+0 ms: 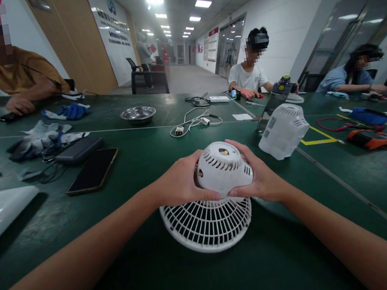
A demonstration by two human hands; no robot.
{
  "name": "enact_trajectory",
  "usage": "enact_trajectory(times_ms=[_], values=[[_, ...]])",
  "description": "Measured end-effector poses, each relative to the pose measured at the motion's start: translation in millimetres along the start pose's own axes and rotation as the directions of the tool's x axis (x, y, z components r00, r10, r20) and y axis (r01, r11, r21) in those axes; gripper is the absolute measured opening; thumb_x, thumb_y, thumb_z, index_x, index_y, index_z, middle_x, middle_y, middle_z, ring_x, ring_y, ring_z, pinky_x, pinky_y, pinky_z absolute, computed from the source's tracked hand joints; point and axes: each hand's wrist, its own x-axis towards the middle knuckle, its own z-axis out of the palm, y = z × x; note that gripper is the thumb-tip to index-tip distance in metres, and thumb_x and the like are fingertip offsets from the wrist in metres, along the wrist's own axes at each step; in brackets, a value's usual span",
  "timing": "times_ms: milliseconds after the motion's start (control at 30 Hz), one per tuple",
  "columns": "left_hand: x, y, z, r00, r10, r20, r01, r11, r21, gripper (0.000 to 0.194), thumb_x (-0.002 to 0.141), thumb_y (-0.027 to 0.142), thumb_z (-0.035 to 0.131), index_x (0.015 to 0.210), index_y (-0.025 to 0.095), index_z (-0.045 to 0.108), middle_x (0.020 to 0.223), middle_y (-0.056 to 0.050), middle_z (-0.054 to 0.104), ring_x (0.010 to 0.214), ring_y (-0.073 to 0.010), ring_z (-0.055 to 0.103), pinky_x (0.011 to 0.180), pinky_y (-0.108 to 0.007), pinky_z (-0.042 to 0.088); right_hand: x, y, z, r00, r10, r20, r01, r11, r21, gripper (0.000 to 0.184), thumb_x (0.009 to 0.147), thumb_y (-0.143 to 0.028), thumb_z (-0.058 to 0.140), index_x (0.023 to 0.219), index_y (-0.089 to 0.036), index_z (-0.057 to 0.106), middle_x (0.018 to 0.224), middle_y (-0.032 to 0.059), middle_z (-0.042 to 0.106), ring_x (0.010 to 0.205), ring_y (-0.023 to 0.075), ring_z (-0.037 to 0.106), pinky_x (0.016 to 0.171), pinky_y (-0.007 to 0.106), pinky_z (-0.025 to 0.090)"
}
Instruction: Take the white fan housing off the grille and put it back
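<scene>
Between my two hands is a white fan motor housing (pixel 224 169) with slotted vents and an opening in its top. My left hand (pixel 184 179) grips its left side, the thumb along the lower front. From the right, my right hand (pixel 257 174) wraps round it, its thumb also at the lower front. Under the housing a round white fan grille (pixel 210 228) lies on the green table (pixel 130 253). Whether the housing is joined to the grille is hidden by my hands.
A black phone (pixel 93 170) and a dark case (pixel 80 150) lie to the left, near gloves (pixel 38 140). Beyond are a metal bowl (pixel 138 115) and a white cable (pixel 195 122). On the right stand a translucent white container (pixel 283 131) and an orange multimeter (pixel 371 139). Several people sit around the table.
</scene>
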Motion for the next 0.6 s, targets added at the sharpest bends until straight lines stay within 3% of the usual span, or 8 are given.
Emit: enact_trajectory(times_ms=[600], values=[[-0.6,-6.5,1.7,1.000,-0.030,0.000,0.030,1.000,0.005,0.092,0.056,0.049,0.086,0.134,0.026,0.044,0.131,-0.011,0.059,0.119,-0.0355,0.057,0.095,-0.057,0.046,2.4,4.8,-4.6,0.987,-0.158,0.023,0.158,0.951,-0.266,0.114,0.068,-0.049,0.084,0.157,-0.033,0.015,0.153,0.0092,0.043,0.134,0.0381,0.047,0.113,0.063,0.035]])
